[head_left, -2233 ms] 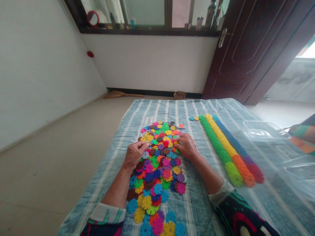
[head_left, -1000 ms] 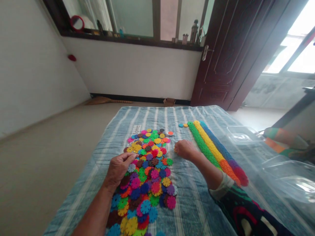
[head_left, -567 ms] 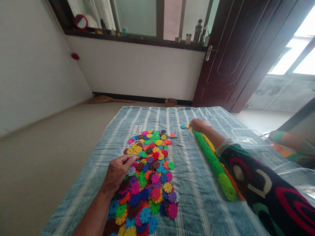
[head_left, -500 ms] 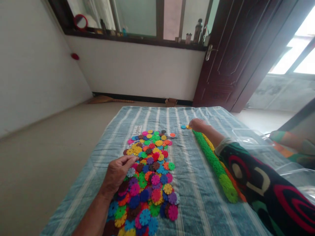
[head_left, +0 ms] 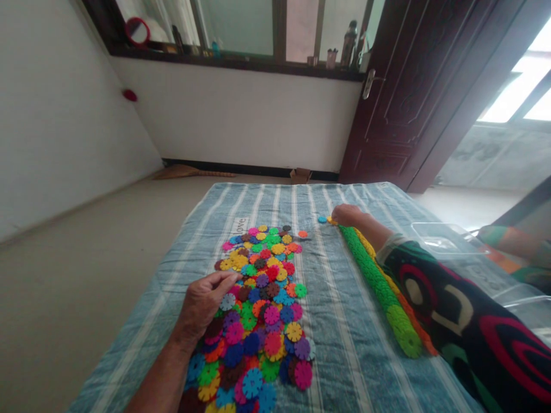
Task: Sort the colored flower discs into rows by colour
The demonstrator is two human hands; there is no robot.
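Many colourful notched plastic discs (head_left: 272, 314) lie in a long heap on the striped cloth. At the heap's left edge is my left hand (head_left: 209, 295), thumb and fingers pinched together at the discs; what they hold is too small to make out. My right hand (head_left: 345, 215) reaches to the far right, fingers closed beside a yellow disc (head_left: 330, 220), at the far end of the disc rods. A blue disc (head_left: 322, 219) lies just left of it. A green rod of stacked discs (head_left: 374, 281) runs toward me, with a yellow and orange rod (head_left: 402, 304) partly under my right sleeve.
Clear plastic containers (head_left: 443, 238) stand at the right edge. Beyond them are a blurred bare limb and bright patterned fabric. A "love" label (head_left: 241, 225) lies past the heap, and an orange disc (head_left: 303, 234) sits apart. A door and a window ledge are behind.
The camera view has shifted slightly. Both hands stay at nearly the same places, with no clear change in what they touch.
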